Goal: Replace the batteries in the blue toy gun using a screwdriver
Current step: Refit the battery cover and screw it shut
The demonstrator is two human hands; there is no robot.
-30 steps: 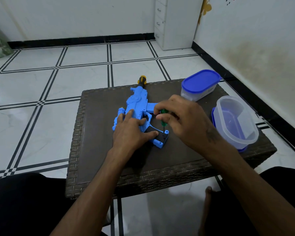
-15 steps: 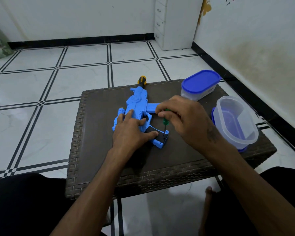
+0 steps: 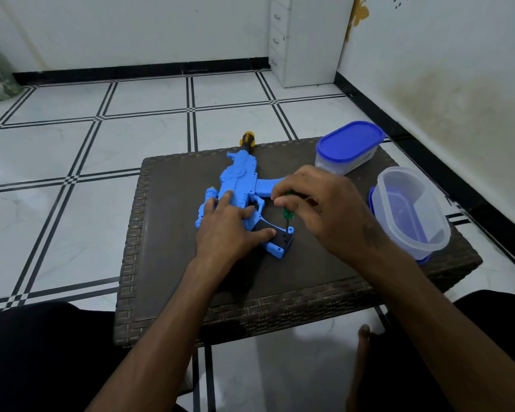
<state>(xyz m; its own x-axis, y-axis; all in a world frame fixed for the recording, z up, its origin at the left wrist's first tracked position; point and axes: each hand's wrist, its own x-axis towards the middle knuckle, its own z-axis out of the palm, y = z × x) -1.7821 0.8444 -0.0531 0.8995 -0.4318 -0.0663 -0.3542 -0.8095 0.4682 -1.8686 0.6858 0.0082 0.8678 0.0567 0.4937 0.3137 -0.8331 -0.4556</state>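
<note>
2 hands (image 3: pixel 324 209) (left (image 3: pixel 229 230) flat) on toy gun (image 3: pixel 240 179), screwdriver (image 3: pixel 288 214) upright.

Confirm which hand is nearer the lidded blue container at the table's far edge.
Right. The right hand, holding the screwdriver, sits just in front of the lidded container; the left hand presses the toy gun, farther left.

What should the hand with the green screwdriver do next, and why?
Probably keep twisting the screw out. The green screwdriver in the right hand stands tip-down on the toy gun's black cover, which is still on, and the left hand steadies the toy.
</note>
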